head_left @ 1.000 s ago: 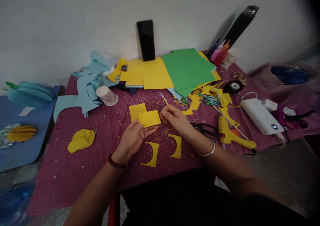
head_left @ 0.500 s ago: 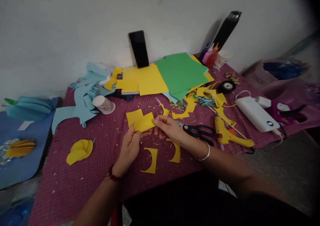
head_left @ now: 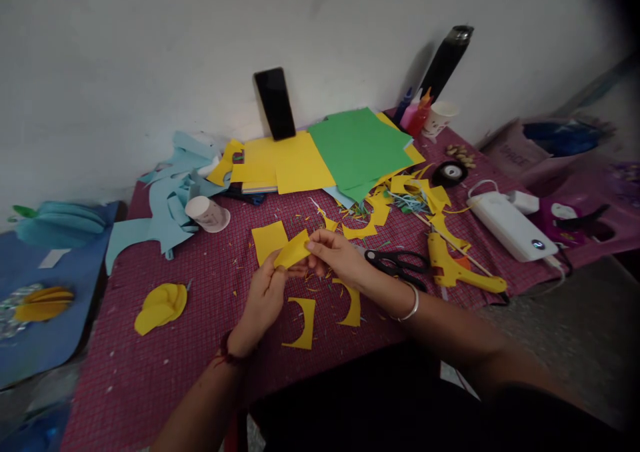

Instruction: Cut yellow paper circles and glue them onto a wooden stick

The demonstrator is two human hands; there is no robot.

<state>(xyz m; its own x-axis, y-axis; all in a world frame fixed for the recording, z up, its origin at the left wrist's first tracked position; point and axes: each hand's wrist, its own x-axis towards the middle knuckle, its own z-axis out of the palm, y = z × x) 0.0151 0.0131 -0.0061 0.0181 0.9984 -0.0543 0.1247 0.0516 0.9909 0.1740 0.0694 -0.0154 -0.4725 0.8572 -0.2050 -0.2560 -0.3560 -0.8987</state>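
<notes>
Both hands hold one small yellow paper piece [head_left: 293, 253] above the red checked tablecloth [head_left: 200, 319]. My left hand [head_left: 263, 297] pinches its lower left end and my right hand [head_left: 336, 259] pinches its right end; the paper is bent between them. Another yellow square [head_left: 267, 239] lies flat just behind the held piece. Two yellow crescent offcuts [head_left: 303, 322] [head_left: 351, 303] lie under my wrists. Black scissors [head_left: 397, 263] rest to the right of my right hand.
A yellow glue gun [head_left: 457, 270], white power bank [head_left: 507, 226], tape roll [head_left: 449, 172], paper cups [head_left: 207, 213] [head_left: 440, 117], black bottle [head_left: 444, 62] and propped phone [head_left: 274, 103] ring the work area. Green [head_left: 357, 146] and yellow sheets [head_left: 295, 162] lie at the back, blue scraps [head_left: 167, 195] left, a yellow folded shape [head_left: 160, 307] front left.
The held yellow piece went from lying flat on my left palm to being bent and tilted between both hands. My right hand moved left onto it. The view shifted slightly.
</notes>
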